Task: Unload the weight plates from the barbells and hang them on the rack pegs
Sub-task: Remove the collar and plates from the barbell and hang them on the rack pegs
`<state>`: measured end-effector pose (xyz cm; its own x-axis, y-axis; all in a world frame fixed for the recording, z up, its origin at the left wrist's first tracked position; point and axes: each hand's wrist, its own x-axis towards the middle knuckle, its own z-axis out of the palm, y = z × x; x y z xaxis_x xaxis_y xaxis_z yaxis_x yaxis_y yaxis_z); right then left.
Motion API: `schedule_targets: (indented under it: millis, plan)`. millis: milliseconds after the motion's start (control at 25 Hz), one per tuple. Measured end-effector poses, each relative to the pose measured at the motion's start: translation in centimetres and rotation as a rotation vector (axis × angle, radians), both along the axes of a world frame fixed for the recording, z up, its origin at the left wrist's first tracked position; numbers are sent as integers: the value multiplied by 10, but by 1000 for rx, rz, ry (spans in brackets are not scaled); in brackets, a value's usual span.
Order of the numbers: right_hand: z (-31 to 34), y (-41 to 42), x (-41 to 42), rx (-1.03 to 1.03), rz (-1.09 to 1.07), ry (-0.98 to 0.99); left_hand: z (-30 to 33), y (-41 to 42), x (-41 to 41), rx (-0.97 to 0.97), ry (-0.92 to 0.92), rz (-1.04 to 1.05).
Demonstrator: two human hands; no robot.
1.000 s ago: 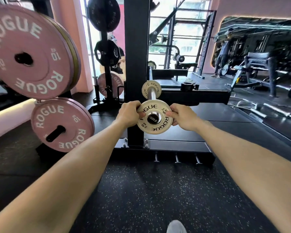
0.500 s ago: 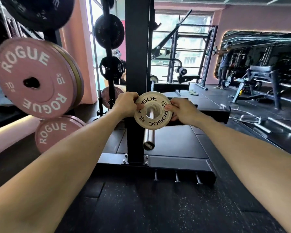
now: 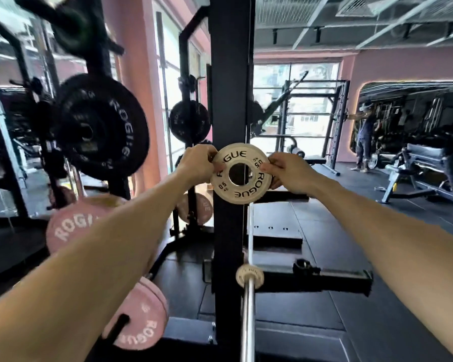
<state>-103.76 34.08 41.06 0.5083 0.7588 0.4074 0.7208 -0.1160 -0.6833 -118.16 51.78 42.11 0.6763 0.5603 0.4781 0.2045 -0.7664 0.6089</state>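
While both arms reach forward, the left hand [image 3: 197, 163] and right hand [image 3: 288, 171] hold a small white ROGUE 0.5 kg change plate [image 3: 240, 176] up in front of the black rack upright [image 3: 230, 100], face toward the camera, clear of the bar. Left fingers [image 3: 215, 164] pinch its left rim, thumb on the face; right fingers [image 3: 268, 167] curl round the right rim. Through its centre hole the upright shows. Below, the barbell sleeve [image 3: 247, 314] runs toward the camera, chrome and bare along its near length, with a second small white plate [image 3: 249, 276] on it just by the collar end. A black clamp collar [image 3: 302, 266] sits on the black safety arm [image 3: 324, 279] to the right of that plate. On storage pegs at left hang a large black ROGUE plate [image 3: 102, 126], blurred, a pink ROGUE plate [image 3: 73, 226] beneath it, and another pink plate [image 3: 139, 320] lower, near the left forearm. A smaller black plate [image 3: 188, 121] hangs on a farther rack behind. Black rubber floor [image 3: 377, 322] underneath.
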Motion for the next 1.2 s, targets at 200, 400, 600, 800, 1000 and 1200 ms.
schedule_targets:
  millis: [200,400,600,800,1000,1200]
  plan:
    - [125,50,-14,19,40,-15,128,44,-22,56,12,48]
    - [172,121,-69,52,103,-28,176,107,-85,146,-28,135]
    - [182,202,-160,74,142,-31,196,178,-188,224,-34,148]
    - [199,278,-262,83,160,8,218,256,-292,257,-1,126]
    - [210,345,-307,69,164,2,223,333,-333,166,-19,78]
    - [211,409,-305,61,179,13,223,401,-330,117,-62,55]
